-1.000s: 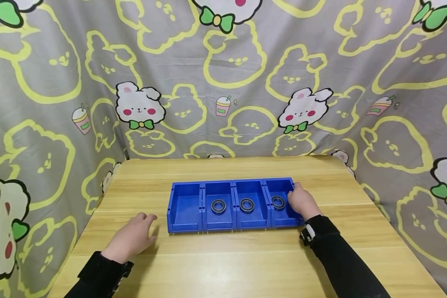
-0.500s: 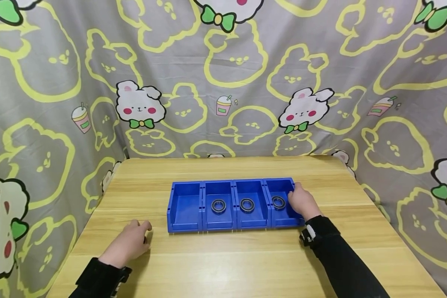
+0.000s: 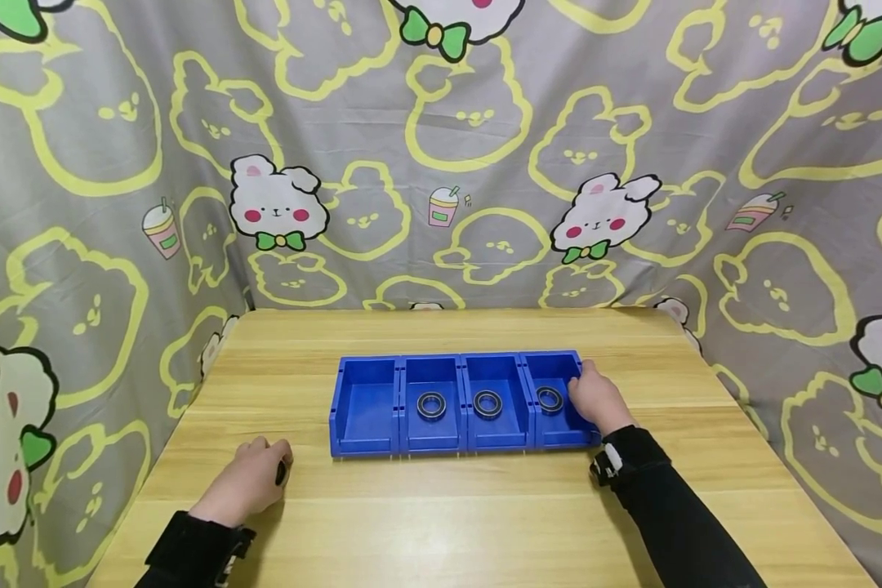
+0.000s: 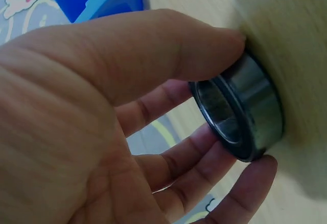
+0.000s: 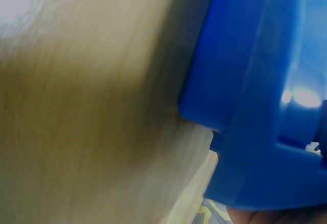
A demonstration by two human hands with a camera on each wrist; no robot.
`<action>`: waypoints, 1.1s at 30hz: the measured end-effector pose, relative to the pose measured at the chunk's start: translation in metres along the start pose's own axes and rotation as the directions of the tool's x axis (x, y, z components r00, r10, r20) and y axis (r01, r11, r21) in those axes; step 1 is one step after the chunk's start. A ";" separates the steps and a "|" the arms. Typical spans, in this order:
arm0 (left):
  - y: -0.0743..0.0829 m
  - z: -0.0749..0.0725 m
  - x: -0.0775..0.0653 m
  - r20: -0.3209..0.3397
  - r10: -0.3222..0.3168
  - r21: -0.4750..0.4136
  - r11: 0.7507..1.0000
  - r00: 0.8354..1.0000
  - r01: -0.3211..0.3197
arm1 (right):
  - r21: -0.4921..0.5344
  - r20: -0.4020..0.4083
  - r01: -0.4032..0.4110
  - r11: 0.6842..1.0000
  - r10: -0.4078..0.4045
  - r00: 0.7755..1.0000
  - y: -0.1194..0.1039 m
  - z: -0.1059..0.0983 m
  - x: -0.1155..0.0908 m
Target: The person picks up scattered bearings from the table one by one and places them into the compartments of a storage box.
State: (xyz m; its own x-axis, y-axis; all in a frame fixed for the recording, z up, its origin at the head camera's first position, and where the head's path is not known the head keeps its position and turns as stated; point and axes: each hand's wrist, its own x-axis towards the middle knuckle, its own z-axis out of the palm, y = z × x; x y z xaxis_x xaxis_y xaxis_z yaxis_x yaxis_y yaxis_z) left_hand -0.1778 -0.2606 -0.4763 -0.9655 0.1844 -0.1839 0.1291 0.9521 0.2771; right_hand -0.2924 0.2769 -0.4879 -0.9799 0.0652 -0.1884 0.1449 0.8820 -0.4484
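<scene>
My left hand point(image 3: 244, 482) is low over the table, left of the blue bins. In the left wrist view it pinches a ball bearing point(image 4: 250, 106), a dark-faced ring with a shiny steel rim, between thumb and fingers; the ring is on edge, close to the wood. My right hand point(image 3: 599, 398) grips the outer right wall of the rightmost blue storage bin point(image 3: 566, 437). Seen from the right wrist, that bin's wall point(image 5: 255, 81) covers most of the fingers. One bearing point(image 3: 549, 400) lies in this bin.
The joined bins form a row on the wooden table point(image 3: 441, 523). Two middle bins hold a bearing each, one left point(image 3: 431, 406) and one right point(image 3: 487, 404). The leftmost bin point(image 3: 370, 412) shows a bare floor. A patterned curtain point(image 3: 478, 188) surrounds the table's back and sides.
My left hand has drawn back slightly toward the near left, its fingers closing from spread to a pinch, and the dark bearing edge now shows in it. My right hand stays on the bin.
</scene>
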 end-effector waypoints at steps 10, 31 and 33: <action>-0.001 -0.004 0.000 0.011 0.011 -0.056 0.998 1.000 -0.010 | 0.000 0.007 -0.013 1.000 0.013 1.000 -0.001 -0.003 -0.003; 0.021 -0.028 0.012 -0.052 0.102 -0.029 0.994 0.993 -0.103 | 0.020 0.016 -0.021 1.000 0.020 1.000 -0.002 0.000 0.000; 0.027 -0.035 0.015 -0.080 0.128 -0.033 0.991 0.988 -0.131 | 0.020 0.012 -0.017 1.000 0.017 1.000 -0.002 0.000 0.001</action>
State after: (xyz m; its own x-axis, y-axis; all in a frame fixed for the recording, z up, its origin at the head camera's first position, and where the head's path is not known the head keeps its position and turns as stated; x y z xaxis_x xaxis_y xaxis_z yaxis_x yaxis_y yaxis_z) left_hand -0.1972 -0.2403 -0.4382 -0.9560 0.2848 -0.0706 0.2471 0.9111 0.3301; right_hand -0.2935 0.2753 -0.4871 -0.9756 0.0748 -0.2066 0.1647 0.8714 -0.4621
